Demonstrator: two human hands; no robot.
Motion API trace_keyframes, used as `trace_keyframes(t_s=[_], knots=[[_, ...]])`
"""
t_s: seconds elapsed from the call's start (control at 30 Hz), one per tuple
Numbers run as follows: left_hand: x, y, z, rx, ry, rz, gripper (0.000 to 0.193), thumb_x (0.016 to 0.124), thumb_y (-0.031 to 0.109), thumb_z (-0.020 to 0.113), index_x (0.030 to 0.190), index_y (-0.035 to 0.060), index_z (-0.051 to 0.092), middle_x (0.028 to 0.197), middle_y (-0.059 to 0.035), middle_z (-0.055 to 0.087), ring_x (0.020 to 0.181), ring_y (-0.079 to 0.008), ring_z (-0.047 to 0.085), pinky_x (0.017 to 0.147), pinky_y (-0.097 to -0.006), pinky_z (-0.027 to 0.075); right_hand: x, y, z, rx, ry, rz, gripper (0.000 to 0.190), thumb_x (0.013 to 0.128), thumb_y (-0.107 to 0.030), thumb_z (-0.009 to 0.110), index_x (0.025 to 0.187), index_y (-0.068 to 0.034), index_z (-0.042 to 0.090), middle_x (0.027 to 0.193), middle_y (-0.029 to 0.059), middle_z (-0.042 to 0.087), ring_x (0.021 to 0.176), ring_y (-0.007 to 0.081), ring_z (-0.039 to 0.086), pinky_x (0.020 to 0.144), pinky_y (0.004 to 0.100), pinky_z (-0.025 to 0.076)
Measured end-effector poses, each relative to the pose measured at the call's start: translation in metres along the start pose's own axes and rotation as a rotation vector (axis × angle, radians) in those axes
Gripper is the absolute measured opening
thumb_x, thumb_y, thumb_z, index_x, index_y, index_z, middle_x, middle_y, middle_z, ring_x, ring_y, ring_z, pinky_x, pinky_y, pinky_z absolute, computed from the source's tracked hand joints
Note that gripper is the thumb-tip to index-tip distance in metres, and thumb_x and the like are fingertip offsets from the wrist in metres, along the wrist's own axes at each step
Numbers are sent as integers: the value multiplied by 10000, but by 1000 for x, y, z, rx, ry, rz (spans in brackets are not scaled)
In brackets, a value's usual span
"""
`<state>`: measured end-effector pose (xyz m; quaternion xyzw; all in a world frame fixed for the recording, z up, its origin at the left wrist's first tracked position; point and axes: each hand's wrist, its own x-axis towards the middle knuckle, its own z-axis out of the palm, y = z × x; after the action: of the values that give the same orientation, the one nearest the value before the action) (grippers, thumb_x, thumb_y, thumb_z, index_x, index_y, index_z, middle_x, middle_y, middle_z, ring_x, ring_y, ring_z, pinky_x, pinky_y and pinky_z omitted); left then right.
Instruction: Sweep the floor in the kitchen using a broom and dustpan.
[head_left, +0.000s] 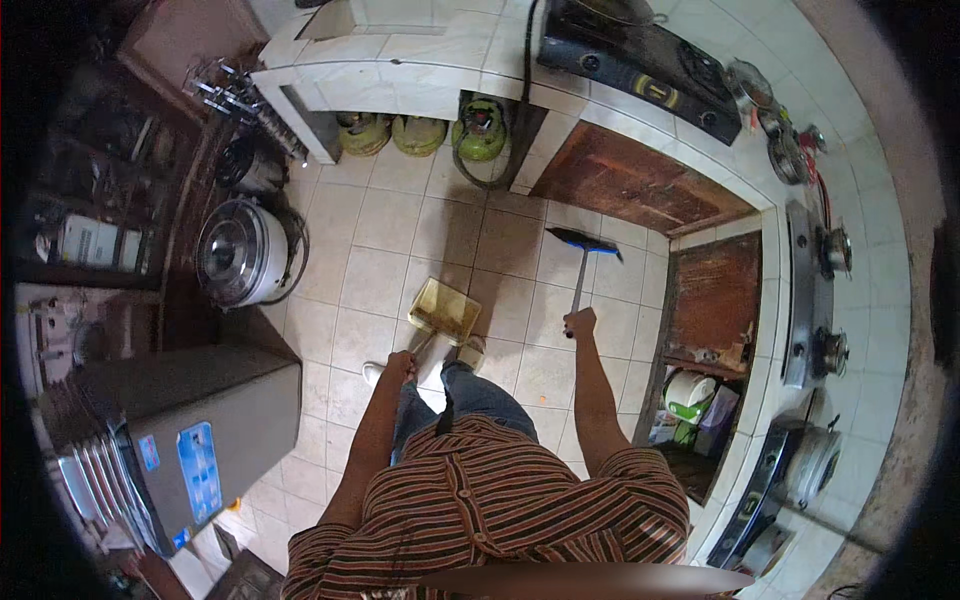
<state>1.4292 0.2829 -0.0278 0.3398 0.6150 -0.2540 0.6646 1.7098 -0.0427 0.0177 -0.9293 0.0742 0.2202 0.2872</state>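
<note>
My left hand (403, 364) is closed around the handle of a pale yellow dustpan (444, 309), whose pan is over the tiled floor just ahead of my feet. Some dark dirt shows on the pan. My right hand (580, 322) grips the grey handle of a broom (585, 244) with a blue head and dark bristles. The broom head is at the floor near the brown cabinet doors, well to the right of the dustpan and apart from it. A small orange bit (542, 399) lies on the floor tiles.
Several green gas cylinders (418, 135) stand under the tiled counter (420, 79), with a black hose beside them. A large lidded pot (244, 253) is at the left, near a grey refrigerator-like box (247, 412). Wooden cabinet doors (645, 178) and an open shelf (694, 465) line the right.
</note>
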Motion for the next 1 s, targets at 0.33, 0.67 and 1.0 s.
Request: trace_keyframes(t_s=[0.33, 0.67, 1.0], knots=[[2, -13, 8, 299, 47, 168, 214, 690, 155, 375, 570, 11, 479, 427, -69, 426, 330, -143, 387, 281, -282, 292, -103, 46, -88, -387, 269, -87, 250, 462, -66, 570, 707, -32, 530, 700, 117, 510, 644, 257, 500, 593, 337, 413], [-49, 11, 63, 58, -71, 284, 165, 634, 117, 444, 508, 11, 455, 400, -89, 387, 317, -164, 370, 284, -289, 267, -9, 71, -22, -297, -136, 269, 150, 536, -111, 513, 620, 14, 505, 547, 142, 515, 517, 238, 530, 476, 302, 436], [8, -1, 33, 185, -77, 859, 195, 646, 151, 459, 491, 33, 444, 422, -75, 392, 326, -156, 369, 297, -290, 285, -126, -3, 21, -422, -399, -225, 368, 590, -32, 424, 910, 113, 316, 687, 218, 504, 583, 300, 524, 511, 350, 436]])
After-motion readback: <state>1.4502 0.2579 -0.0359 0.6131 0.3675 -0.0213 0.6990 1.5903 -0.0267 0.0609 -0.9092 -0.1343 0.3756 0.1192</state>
